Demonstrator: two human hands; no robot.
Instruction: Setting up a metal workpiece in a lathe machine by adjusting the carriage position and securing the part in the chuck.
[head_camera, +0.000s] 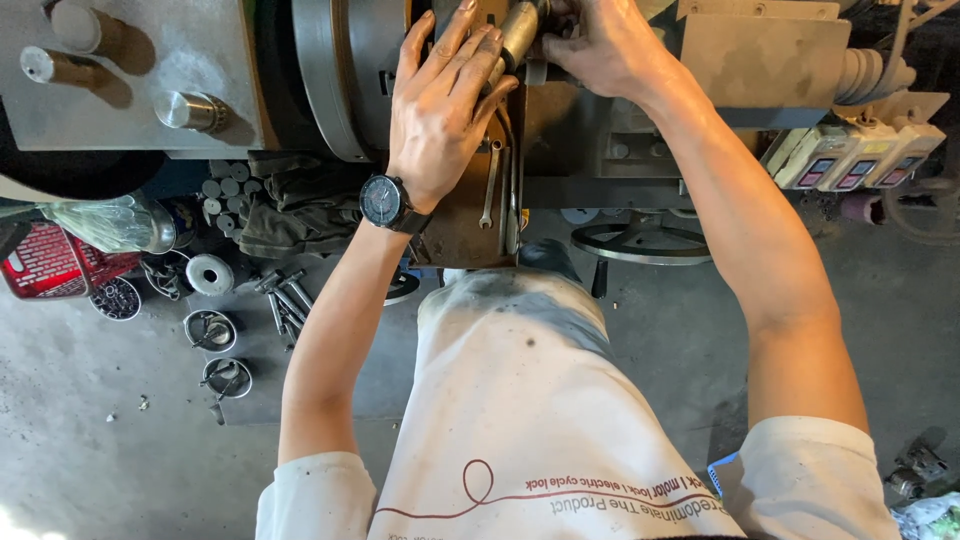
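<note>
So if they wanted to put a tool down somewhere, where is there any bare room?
Bare concrete floor lies open at lower left, below the red basket and the small round tins. More floor is free right of the handwheel. It is crowded around the metal cylinder, where the left hand and right hand work, and among the loose bolts.

Dull brass-coloured metal cylinder (521, 30) tilted, beside the lathe chuck (345, 70)
</note>
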